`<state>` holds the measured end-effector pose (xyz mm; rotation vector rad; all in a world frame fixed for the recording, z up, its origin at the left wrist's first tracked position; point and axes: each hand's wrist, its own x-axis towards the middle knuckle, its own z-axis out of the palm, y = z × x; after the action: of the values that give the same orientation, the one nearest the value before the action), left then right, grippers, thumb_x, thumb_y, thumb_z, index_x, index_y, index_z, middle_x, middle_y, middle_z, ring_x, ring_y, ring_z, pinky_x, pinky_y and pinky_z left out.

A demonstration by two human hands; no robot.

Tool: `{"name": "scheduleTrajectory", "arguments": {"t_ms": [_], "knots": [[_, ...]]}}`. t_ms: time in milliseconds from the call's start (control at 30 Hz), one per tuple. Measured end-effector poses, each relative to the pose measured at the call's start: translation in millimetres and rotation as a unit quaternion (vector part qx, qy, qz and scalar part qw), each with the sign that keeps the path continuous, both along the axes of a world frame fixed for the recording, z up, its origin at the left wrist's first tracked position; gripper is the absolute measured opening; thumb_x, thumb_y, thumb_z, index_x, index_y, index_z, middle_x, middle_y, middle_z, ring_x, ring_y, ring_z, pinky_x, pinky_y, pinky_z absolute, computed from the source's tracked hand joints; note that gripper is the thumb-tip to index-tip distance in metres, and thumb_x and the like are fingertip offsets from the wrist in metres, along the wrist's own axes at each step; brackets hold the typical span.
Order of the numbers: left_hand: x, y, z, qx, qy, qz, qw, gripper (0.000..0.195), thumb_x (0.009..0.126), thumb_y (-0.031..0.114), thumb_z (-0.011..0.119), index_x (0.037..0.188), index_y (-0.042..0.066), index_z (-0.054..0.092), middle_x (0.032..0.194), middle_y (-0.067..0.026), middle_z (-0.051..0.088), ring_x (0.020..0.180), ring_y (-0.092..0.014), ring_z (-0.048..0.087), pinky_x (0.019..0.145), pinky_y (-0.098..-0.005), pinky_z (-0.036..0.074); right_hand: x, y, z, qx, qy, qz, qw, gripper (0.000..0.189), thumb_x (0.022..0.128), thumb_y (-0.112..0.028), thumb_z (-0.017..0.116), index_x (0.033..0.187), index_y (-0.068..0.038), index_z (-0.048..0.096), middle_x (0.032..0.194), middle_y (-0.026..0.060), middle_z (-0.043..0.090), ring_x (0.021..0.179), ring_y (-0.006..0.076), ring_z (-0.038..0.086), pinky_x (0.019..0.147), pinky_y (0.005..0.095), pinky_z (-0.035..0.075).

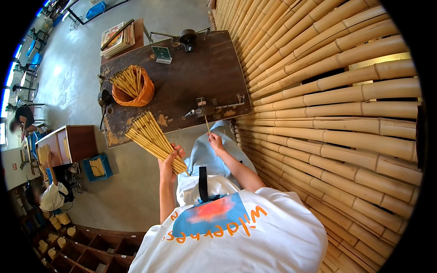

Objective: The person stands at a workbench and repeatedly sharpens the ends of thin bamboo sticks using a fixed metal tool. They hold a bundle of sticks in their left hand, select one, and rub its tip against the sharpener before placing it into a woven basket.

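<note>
My left hand grips a fanned bundle of thin bamboo sticks near its lower end, and the far ends spread out over the front edge of a dark, worn wooden table. In my right hand is one thin stick, held by its near end. Its far end meets a small metal fixture at the table's front edge; whether it goes inside cannot be seen. To the left on the tabletop, an orange wicker basket holds many similar sticks.
A wall of bamboo poles rises close on my right. A dark lamp and a small green sign stand at the table's back. Stacked magazines lie beyond. Leftward, a person works near a blue crate.
</note>
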<state>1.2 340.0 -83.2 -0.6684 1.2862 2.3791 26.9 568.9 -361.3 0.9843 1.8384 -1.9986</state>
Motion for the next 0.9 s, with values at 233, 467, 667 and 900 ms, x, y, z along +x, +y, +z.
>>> {"name": "scheduleTrajectory", "arguments": {"t_ms": [233, 467, 667, 900], "knots": [[-11.6, 8.0, -4.2, -0.005, -0.003, 0.023, 1.000, 0.032, 0.088, 0.001, 0.058, 0.119, -0.004, 0.051, 0.106, -0.0157, 0.065, 0.093, -0.025, 0.069, 0.084, -0.0391, 0.059, 1.0, 2.3, -4.7, -0.010, -0.016, 0.005, 1.000, 0.024, 0.103, -0.020, 0.048, 0.115, -0.009, 0.067, 0.070, -0.0034, 0.053, 0.054, 0.0047, 0.043, 0.045, 0.0220, 0.034], [-17.5, 15.1, 3.1, 0.007, 0.011, 0.030, 0.999, 0.032, 0.088, 0.001, 0.059, 0.118, -0.003, 0.051, 0.105, -0.0148, 0.064, 0.092, -0.024, 0.068, 0.084, -0.0391, 0.058, 1.9, 4.4, -15.8, -0.051, -0.009, -0.010, 0.999, 0.023, 0.103, -0.021, 0.049, 0.112, -0.009, 0.067, 0.069, -0.0034, 0.052, 0.053, 0.0049, 0.042, 0.045, 0.0221, 0.032], [-2.3, 7.2, 5.1, 0.005, 0.018, 0.025, 1.000, 0.033, 0.088, 0.002, 0.060, 0.120, -0.002, 0.051, 0.106, -0.0134, 0.064, 0.093, -0.023, 0.068, 0.084, -0.0379, 0.058, -1.1, -1.6, -12.2, 0.021, -0.002, 0.000, 1.000, 0.023, 0.104, -0.023, 0.049, 0.108, -0.010, 0.068, 0.068, -0.0034, 0.051, 0.052, 0.0049, 0.040, 0.044, 0.0220, 0.031], [20.5, -3.0, 5.9, -0.005, -0.004, 0.035, 0.999, 0.033, 0.087, 0.001, 0.059, 0.118, -0.004, 0.051, 0.105, -0.0160, 0.064, 0.090, -0.025, 0.069, 0.082, -0.0388, 0.059, -1.1, -5.8, -11.9, 0.013, -0.014, -0.015, 1.000, 0.023, 0.104, -0.021, 0.048, 0.109, -0.010, 0.067, 0.067, -0.0036, 0.050, 0.052, 0.0050, 0.041, 0.043, 0.0228, 0.031]]}}
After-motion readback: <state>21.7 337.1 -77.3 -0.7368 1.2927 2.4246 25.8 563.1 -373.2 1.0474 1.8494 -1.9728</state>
